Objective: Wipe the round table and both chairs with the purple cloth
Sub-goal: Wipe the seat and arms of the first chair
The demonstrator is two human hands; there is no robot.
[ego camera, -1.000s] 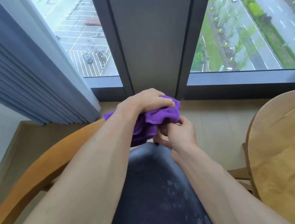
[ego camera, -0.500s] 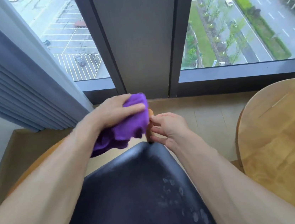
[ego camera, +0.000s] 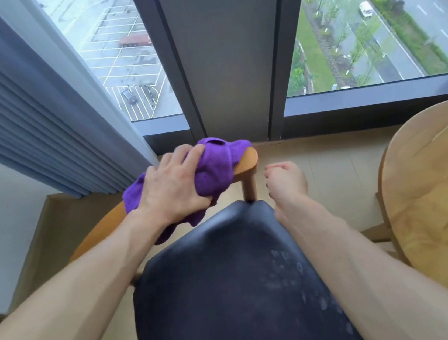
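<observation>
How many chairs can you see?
1: the chair with the dark seat sits right below, beside the round table. A second chair may be out of view.

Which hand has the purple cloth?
The left hand grips the purple cloth on the chair's wooden backrest. The right hand holds nothing.

Open floor [ego camera: 329, 162] between the chair's armrest [ego camera: 247, 161] and the round surface [ego camera: 439, 185], plenty of room there. Window frame [ego camera: 220, 57] sits right behind the armrest, curtain [ego camera: 26, 109] crowds the left.
</observation>
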